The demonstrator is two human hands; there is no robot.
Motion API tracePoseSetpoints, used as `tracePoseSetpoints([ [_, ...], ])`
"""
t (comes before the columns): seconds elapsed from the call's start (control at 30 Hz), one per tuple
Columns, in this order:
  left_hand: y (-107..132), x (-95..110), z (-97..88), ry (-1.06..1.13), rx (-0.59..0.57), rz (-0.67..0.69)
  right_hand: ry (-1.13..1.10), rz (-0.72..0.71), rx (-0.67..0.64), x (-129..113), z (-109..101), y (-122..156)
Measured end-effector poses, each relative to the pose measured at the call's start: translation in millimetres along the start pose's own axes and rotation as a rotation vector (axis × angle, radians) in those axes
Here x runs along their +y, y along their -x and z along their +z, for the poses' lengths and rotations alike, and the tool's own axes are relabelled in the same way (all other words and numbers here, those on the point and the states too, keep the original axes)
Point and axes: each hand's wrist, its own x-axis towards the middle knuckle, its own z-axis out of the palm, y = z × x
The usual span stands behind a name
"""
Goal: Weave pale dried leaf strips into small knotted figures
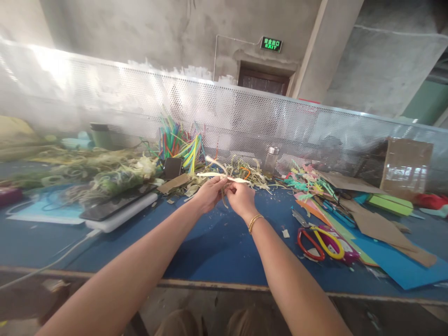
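Note:
Over the middle of the blue table, my left hand (pixel 211 192) and my right hand (pixel 241 196) meet with their fingertips close together. Both are closed in a pinch on pale, cream-coloured strips (pixel 214 161) that cross between them. One strip end sticks up to the left, another lies out sideways past both hands, and a thin end hangs below. The fingers cover where the strips cross, so how they are joined there is hidden. Behind the hands lies a tangle of similar pale strips (pixel 257 172).
Scissors (pixel 320 242) with red and yellow handles lie right, beside coloured paper sheets (pixel 395 261) and cardboard pieces (pixel 378 219). Left are a phone (pixel 115 205), a white power bank (pixel 122 217) and heaped strips (pixel 108 182). Colourful stems (pixel 171 144) and a glass bottle (pixel 271 161) stand behind.

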Motion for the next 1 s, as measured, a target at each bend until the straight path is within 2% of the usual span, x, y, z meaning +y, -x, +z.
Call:
tracePoseSetpoints([
  [0.6, -2.9, -1.7, -4.5, 0.01, -0.02, -0.006, 0.059, -0.083, -0.145, 0.0, -2.3, 1.4],
  [0.83, 2.0, 2.8, 2.9, -0.034, -0.017, -0.029, 0.085, -0.088, -0.15, -0.8, -1.9, 3.2],
  [0.9, 1.3, 2.5, 2.6, -0.105, -0.003, 0.006, 0.079, -0.073, -0.147, -0.7, -2.8, 3.2],
  [1.0, -1.7, 2.4, -1.8, -0.312, 0.109, 0.146, 0.056, -0.059, -0.121, -0.8, -5.5, 3.3],
])
